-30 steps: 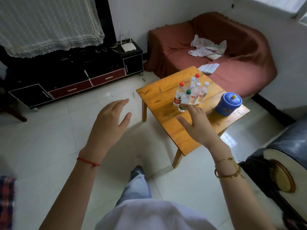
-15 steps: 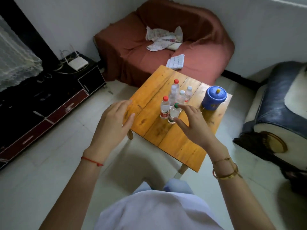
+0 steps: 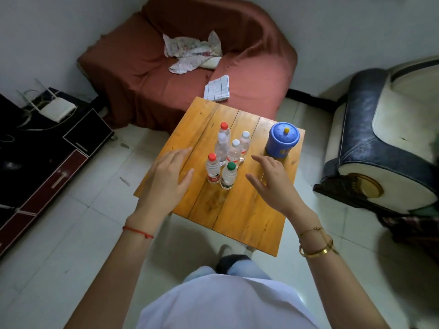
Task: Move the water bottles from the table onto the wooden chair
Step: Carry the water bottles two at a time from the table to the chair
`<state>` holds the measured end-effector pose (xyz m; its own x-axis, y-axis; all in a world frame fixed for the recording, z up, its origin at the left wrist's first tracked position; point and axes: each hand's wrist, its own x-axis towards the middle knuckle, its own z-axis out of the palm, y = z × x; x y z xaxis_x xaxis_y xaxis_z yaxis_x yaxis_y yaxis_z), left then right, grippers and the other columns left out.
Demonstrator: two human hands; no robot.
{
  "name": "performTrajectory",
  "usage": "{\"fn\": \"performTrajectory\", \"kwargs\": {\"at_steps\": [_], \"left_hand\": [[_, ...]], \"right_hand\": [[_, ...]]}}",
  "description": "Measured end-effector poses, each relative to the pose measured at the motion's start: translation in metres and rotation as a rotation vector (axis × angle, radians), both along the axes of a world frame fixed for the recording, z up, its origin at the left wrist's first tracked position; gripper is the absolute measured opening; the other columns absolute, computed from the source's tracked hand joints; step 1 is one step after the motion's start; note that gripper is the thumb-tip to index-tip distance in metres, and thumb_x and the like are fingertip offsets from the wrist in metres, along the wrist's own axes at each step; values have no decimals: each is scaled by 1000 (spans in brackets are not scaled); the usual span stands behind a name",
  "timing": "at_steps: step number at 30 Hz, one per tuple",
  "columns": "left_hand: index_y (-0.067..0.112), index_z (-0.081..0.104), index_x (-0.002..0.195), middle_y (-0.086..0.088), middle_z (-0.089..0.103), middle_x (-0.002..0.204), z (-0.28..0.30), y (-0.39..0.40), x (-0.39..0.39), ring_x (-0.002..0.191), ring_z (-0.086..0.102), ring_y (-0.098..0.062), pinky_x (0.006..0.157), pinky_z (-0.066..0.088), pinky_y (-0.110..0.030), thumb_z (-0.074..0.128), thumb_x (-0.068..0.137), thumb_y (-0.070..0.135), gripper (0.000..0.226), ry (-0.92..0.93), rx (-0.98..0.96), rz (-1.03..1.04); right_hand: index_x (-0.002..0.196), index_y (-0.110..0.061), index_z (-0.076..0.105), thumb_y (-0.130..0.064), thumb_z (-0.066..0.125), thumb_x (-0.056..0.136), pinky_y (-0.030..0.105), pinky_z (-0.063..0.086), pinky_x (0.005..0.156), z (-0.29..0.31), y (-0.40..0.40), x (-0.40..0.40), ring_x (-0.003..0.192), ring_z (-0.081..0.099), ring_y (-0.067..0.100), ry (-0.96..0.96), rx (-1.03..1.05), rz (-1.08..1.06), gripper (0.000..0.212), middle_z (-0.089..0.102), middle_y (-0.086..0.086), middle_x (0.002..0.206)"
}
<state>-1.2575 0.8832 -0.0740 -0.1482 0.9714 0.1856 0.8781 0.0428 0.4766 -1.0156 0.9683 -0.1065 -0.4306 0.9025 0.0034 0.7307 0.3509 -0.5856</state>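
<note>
From the head camera, six small clear plastic water bottles (image 3: 226,157) stand packed together near the middle of the small orange wooden table (image 3: 240,210). All are still on the table, and no wooden chair shows here. The front two are the red-capped clear bottle (image 3: 212,168) and the green-capped clear bottle (image 3: 228,175). A round blue plastic jar with a lid (image 3: 282,140) sits near the table's far right corner.

The left hand (image 3: 166,179) is spread open beside the bottles on the left and holds nothing. The right hand (image 3: 270,181) is open on the right, also empty.

The bottles stand very close, I think touching. Grabbing one fast could bump the others and knock them over, and one might roll off the table's edge.
</note>
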Motion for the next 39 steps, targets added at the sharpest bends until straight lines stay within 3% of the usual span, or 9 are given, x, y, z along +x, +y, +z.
{"fn": "performTrajectory", "kwargs": {"at_steps": [5, 12, 25, 32, 39], "left_hand": [[18, 42, 138, -2, 51, 137, -15, 28, -1, 127, 45, -17, 105, 40, -33, 54, 93, 26, 47, 8, -55, -12], [18, 45, 136, 0, 54, 134, -54, 84, -12, 126, 48, -16, 105, 42, -37, 56, 92, 24, 46, 37, -141, -103], [16, 45, 134, -4, 52, 133, -152, 176, -27, 123, 47, -22, 100, 45, -38, 58, 89, 18, 47, 62, -464, -263], [19, 39, 138, -7, 50, 134, -186, 202, -33, 120, 48, -26, 96, 46, -38, 59, 88, 17, 54, 52, -620, -364], [17, 55, 118, -7, 53, 114, -199, 221, -37, 107, 53, -25, 84, 47, -34, 64, 84, 10, 36, -35, -590, -364]], "right_hand": [[137, -21, 38, -40, 53, 91, 34, 37, 105, -17, 27, -1, 130, 40, 19, -33, 0, 0, 52, 47, 1, 140], [136, -19, 38, -39, 54, 91, 38, 44, 104, -51, 64, -20, 126, 43, 20, -103, -43, -3, 51, 49, 3, 137], [129, -14, 43, -27, 59, 89, 37, 47, 96, -133, 107, -80, 114, 49, 24, -216, -271, -124, 45, 51, 8, 126], [115, -15, 49, -21, 63, 85, 29, 52, 78, -164, 116, -103, 95, 55, 20, -241, -371, -228, 33, 51, 5, 111], [105, -14, 47, -14, 65, 83, 32, 53, 67, -173, 126, -116, 81, 56, 21, -229, -410, -316, 29, 46, 6, 106]]}}
